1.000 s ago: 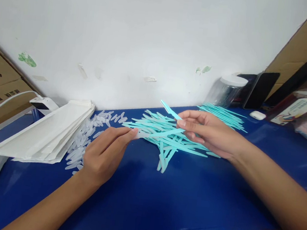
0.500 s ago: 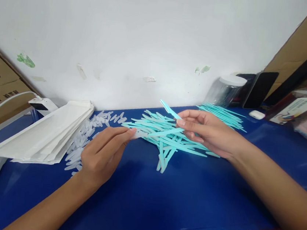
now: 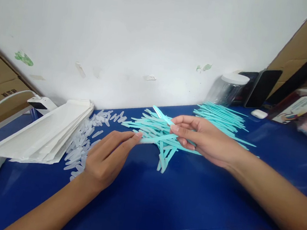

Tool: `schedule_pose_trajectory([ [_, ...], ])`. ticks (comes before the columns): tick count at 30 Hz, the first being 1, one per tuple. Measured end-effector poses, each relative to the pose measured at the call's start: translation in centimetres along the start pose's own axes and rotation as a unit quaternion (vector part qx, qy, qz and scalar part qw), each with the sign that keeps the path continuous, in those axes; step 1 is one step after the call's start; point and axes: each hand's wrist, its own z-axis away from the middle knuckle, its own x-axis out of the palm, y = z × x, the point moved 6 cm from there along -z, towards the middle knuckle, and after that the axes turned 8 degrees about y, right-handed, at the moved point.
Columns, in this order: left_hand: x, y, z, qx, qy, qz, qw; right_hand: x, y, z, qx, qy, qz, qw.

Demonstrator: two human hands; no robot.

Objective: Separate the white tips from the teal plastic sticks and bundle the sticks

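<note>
My right hand (image 3: 195,134) is closed around two turquoise eyebrow razors. One eyebrow razor (image 3: 163,116) points up and left with its blade end bare. The other razor (image 3: 166,138) reaches left toward my left hand (image 3: 112,154). Between thumb and fingertips, my left hand pinches a translucent blade cap (image 3: 146,140), which meets that razor's end; how far the cap covers the blade I cannot tell. Below and behind both hands lies a jumbled pile of turquoise razors (image 3: 166,157). Loose translucent caps (image 3: 79,147) are scattered left of my left hand.
More razors (image 3: 217,116) lie in a neater bunch at the back right, near a white-lidded clear jar (image 3: 230,88). White paper sleeves (image 3: 49,129) are stacked on the left beside a corded white device (image 3: 42,104). A bottle (image 3: 298,105) stands far right on the blue table (image 3: 160,204).
The two razors in my right hand have shifted left and slightly down. The lower razor's end and the cap have come together. Several razors now show at the right, beyond my right wrist.
</note>
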Motion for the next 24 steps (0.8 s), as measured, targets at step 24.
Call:
schedule_pose_trajectory([
  [24, 1.0, -4.2, 1.1, -0.415, 0.002, 0.187, 0.890, -2.0, -1.5, -0.9, -0.033, -0.009, 0.110, 0.993],
])
